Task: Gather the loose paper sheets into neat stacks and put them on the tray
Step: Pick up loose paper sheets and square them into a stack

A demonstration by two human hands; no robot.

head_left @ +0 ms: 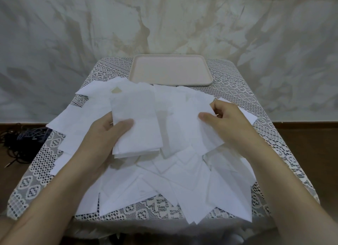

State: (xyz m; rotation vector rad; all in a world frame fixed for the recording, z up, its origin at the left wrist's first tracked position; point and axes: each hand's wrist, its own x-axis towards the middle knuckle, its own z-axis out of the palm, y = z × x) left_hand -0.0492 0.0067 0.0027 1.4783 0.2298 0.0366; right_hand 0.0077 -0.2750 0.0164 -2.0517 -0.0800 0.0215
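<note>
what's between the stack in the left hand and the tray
Loose overlapping paper sheets fill that stretch, reaching the tray's near rim; the head view shows it.

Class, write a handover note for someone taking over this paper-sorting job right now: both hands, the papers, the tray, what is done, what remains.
Left hand grips a small stack, thumb on top. Right hand pinches one sheet by its edge.
Loose sheets cover the lace-clothed table; tray at the far edge holds nothing.
Done: one stack begun. To do: gather the rest, square, load tray.
</note>
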